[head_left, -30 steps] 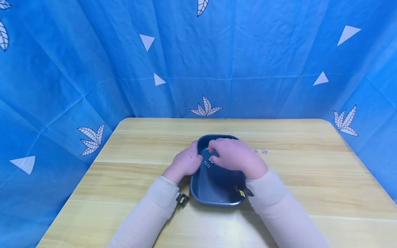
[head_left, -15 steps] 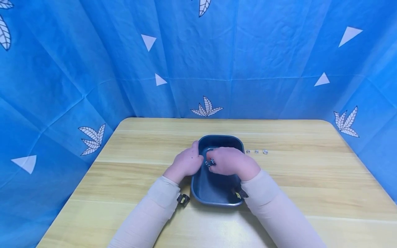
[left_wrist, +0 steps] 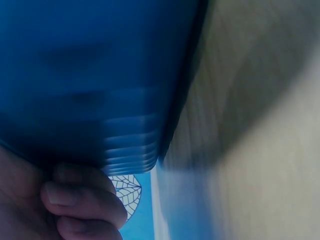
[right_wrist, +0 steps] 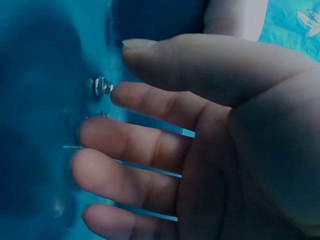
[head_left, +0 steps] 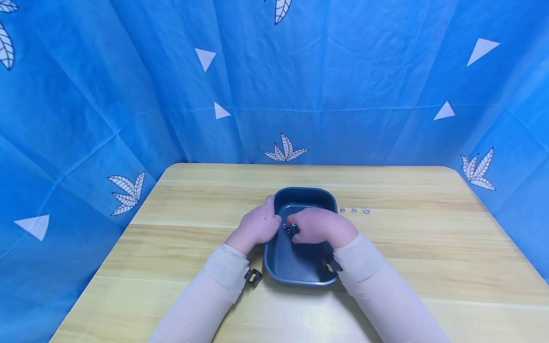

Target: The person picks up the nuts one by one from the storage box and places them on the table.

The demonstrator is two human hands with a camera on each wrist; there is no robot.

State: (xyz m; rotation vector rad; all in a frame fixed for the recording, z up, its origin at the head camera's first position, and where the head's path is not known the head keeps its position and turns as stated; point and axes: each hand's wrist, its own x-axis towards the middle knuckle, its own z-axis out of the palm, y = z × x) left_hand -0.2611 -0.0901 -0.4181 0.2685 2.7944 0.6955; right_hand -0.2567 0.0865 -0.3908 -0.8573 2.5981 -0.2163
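Observation:
A dark blue plastic bin [head_left: 296, 271] stands mid-table. My left hand [head_left: 259, 224] grips its left wall, thumb at the rim; in the left wrist view its curled fingers [left_wrist: 85, 200] lie against the outside of the bin. My right hand [head_left: 321, 226] is down inside the bin over a few small metal hex nuts [head_left: 288, 230]. In the right wrist view the thumb stands apart from the fingers, and the index fingertip [right_wrist: 122, 95] is right at a nut [right_wrist: 100, 86]. Another nut is mostly hidden behind the middle finger.
Three small shiny nut-like pieces [head_left: 354, 210] lie in a row on the wooden table [head_left: 429, 238], right of the bin; the rightmost looks largest. A blue patterned curtain [head_left: 364, 71] hangs behind the table and at both sides.
My right hand has come down and toward me, lower into the bin by the nuts, uncovering the leftmost piece on the table. The left hand has kept its hold on the bin.

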